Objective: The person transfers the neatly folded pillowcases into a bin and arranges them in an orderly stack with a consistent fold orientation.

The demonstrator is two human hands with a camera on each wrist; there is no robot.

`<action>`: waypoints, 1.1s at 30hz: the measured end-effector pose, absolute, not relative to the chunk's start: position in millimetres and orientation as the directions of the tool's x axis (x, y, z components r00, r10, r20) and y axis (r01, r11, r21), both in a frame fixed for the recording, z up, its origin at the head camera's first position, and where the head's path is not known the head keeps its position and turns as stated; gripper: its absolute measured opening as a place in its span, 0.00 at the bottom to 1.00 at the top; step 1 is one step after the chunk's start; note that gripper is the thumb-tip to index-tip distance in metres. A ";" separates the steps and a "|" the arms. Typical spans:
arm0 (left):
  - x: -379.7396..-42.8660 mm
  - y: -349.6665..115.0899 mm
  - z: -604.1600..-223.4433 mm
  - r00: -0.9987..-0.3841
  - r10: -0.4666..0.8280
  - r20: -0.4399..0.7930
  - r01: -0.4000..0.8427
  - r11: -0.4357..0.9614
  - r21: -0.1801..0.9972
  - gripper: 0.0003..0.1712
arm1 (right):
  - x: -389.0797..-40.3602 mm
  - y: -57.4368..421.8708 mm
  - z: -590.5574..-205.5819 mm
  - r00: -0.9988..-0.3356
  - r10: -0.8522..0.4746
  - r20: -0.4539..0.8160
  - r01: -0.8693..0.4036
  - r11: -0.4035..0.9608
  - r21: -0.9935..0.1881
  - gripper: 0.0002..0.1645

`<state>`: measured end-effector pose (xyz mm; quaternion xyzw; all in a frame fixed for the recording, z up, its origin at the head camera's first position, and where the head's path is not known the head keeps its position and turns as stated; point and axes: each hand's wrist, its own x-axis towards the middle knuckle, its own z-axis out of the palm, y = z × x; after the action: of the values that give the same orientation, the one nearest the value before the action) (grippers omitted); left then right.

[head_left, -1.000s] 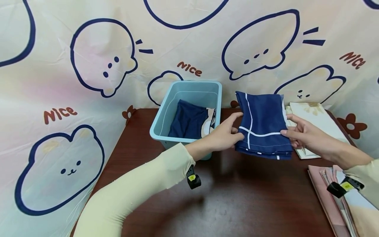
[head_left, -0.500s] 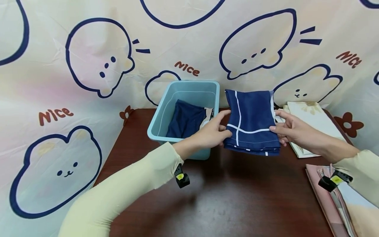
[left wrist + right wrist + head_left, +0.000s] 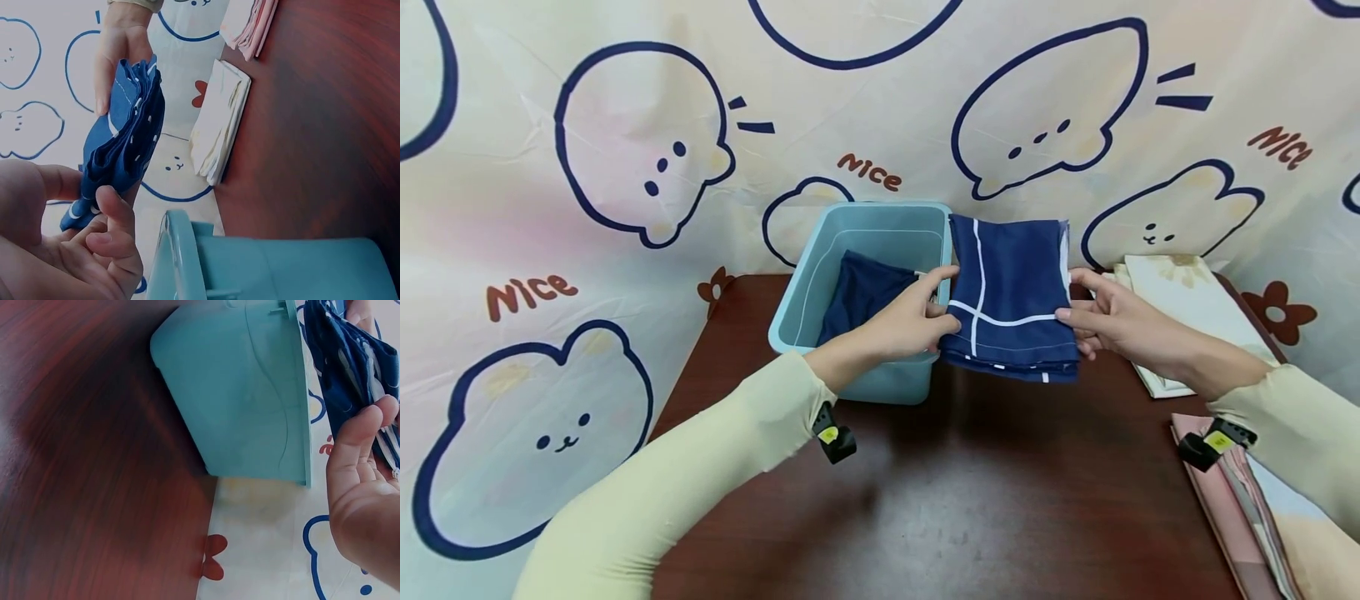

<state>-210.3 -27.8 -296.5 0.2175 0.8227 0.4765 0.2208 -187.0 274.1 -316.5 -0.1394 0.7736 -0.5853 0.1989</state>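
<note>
A folded navy cloth with white lines (image 3: 1018,275) hangs in the air just right of the blue bin (image 3: 887,383). My left hand (image 3: 904,321) pinches its left edge, in front of the bin's right rim. On the opposite edge, my right hand (image 3: 1120,321) pinches it between thumb and fingers. Seen from the left wrist, the cloth's layered folds (image 3: 128,125) stack thickly between both hands. Inside the bin lies a dark navy cloth (image 3: 861,292), partly hidden behind my left hand. The right wrist view shows the bin's side (image 3: 237,394) below the held cloth (image 3: 350,362).
Folded cream cloths (image 3: 1195,308) lie at the table's back right. Nearer, a pile of folded pink and pale fabric (image 3: 1213,492) sits at the right, partly under my right sleeve. A patterned curtain (image 3: 820,100) rises behind the dark wooden table (image 3: 985,500).
Both hands have carried the folded navy cloth leftward, and slightly up, to beside the bin's right rim. My left hand now covers more of the bin's contents.
</note>
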 end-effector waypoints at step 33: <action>-234.6 -74.7 -286.3 -0.815 0.559 -0.153 0.170 0.483 0.859 0.41 | -215.3 224.5 -312.3 -0.884 -0.432 -0.181 0.072 0.257 -0.964 0.29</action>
<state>-234.6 -74.7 -286.3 0.2185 0.8347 0.4591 0.2115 -215.3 224.5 -312.3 -0.1176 0.7644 -0.5979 0.2106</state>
